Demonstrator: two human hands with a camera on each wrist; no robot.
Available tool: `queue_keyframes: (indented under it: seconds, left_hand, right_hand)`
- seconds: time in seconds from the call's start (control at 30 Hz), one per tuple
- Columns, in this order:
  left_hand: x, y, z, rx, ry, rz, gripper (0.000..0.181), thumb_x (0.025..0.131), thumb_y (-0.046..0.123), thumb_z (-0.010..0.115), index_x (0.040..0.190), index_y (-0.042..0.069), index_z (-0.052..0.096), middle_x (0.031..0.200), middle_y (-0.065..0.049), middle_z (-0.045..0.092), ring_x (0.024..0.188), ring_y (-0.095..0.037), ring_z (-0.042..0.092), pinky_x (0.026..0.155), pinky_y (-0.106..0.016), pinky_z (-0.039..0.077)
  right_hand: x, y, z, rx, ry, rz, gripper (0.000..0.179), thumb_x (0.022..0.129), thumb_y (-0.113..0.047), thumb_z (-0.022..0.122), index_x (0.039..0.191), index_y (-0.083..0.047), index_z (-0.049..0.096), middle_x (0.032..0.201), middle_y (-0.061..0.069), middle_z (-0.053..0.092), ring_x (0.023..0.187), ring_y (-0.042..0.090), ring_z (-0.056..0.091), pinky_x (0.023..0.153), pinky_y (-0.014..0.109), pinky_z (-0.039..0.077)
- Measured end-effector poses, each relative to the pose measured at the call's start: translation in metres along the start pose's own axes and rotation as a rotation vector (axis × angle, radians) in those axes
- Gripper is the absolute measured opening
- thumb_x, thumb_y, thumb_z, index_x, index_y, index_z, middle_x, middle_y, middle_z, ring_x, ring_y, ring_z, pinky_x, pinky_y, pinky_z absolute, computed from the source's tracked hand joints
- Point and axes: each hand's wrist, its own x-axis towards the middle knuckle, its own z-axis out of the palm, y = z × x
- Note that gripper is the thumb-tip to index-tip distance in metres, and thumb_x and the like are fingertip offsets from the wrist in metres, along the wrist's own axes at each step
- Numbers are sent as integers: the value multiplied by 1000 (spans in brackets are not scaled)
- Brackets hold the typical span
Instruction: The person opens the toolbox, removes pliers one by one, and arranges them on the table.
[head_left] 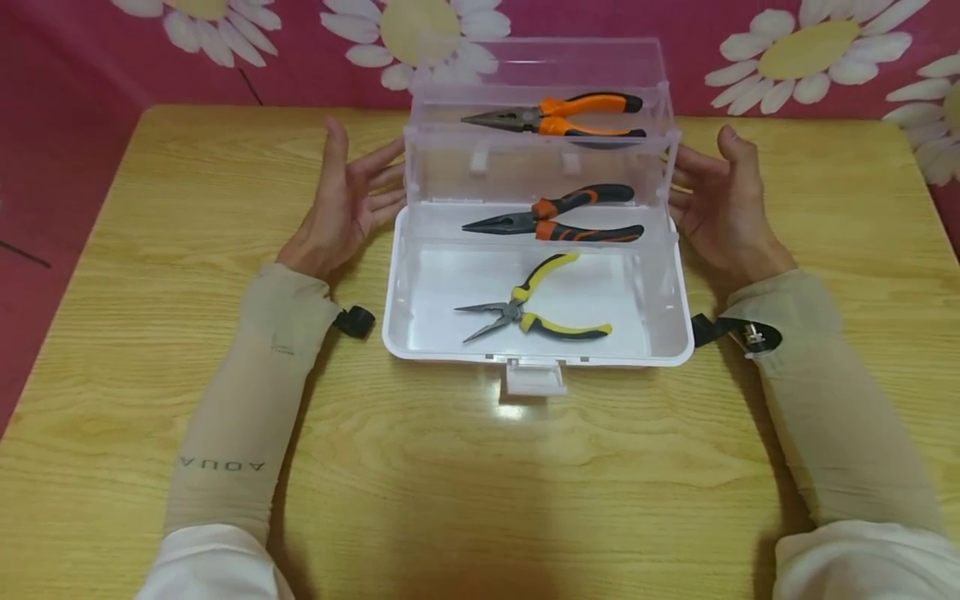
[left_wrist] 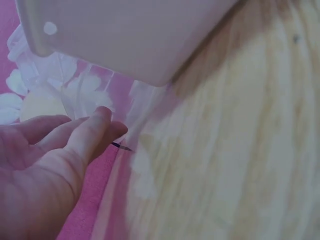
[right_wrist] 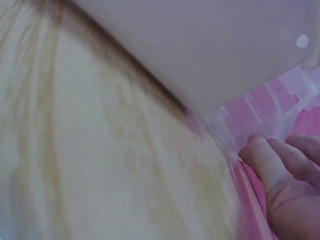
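An opened toolbox stands on the table, with a white base (head_left: 651, 354) and clear stepped trays (head_left: 450, 179) raised at its back. Orange-handled needle-nose pliers (head_left: 529, 118) lie in the upper tray, and black-and-orange needle-nose pliers (head_left: 528, 222) in the lower one. On the base's floor rest yellow-and-black needle-nose pliers (head_left: 513, 311), jaws spread. My left hand (head_left: 336, 204) is beside the box's left rear, palm inward, fingers extended to the clear plastic. Mirroring it, my right hand (head_left: 729, 204) is at the right rear, its fingertips partly hidden behind the trays.
A white latch (head_left: 536, 379) hangs at the box's front. Wood-grain table (head_left: 450, 483) surrounds the box, backed by a pink wall with daisies (head_left: 810, 50). Black straps (head_left: 354, 322) show at both wrists.
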Motion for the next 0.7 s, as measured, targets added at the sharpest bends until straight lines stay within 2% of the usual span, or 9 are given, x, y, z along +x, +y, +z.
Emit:
queue_keyframes:
  seconds: [0.2,0.3,0.4,0.5,0.57,0.63,0.7]
  left_hand:
    - [0,0,3,111,-18,-20,89,99,78,11,163,20,32,169,-14,34,155,-35,38,129,-38,34]
    - [0,1,4,164,-16,-27,86,100,75,8,165,22,29,170,-14,32,156,-36,37,130,-39,32]
    - [-2,3,6,170,-20,-21,83,101,73,8,165,23,25,170,-16,30,157,-35,34,132,-39,29]
    - [-3,6,8,168,-21,-5,79,103,69,9,166,22,23,170,-17,29,158,-33,32,133,-40,28]
    - [-3,9,11,201,-22,1,74,106,64,8,166,22,21,171,-15,28,159,-30,32,133,-40,28]
    - [-4,12,12,270,-25,3,69,108,60,7,166,25,21,173,-10,25,159,-27,32,133,-39,29]
    - [-5,14,14,337,-32,8,66,109,57,6,166,28,21,174,-6,23,159,-25,32,132,-38,30]
  right_hand:
    - [-3,4,-1,-51,-11,0,71,103,-65,41,153,-16,52,142,3,65,117,17,72,96,21,61]
    - [-5,2,1,-96,-6,25,70,105,-65,36,155,-18,50,146,2,62,123,15,68,99,19,59]
    - [-7,-4,5,-200,19,76,71,106,-67,26,158,-22,44,157,2,52,136,18,56,115,22,50]
    - [-9,-14,9,-416,59,111,71,105,-69,17,161,-29,38,166,1,41,150,24,45,129,36,37]
    - [-12,-20,11,-556,69,86,71,106,-68,12,162,-31,33,169,1,36,155,28,40,133,44,30]
    - [-15,-25,12,-627,94,42,69,107,-66,13,162,-30,33,169,3,36,156,31,38,132,47,30]
    - [-19,-29,13,-626,113,-11,68,108,-63,16,162,-27,36,168,4,38,155,30,39,133,45,30]
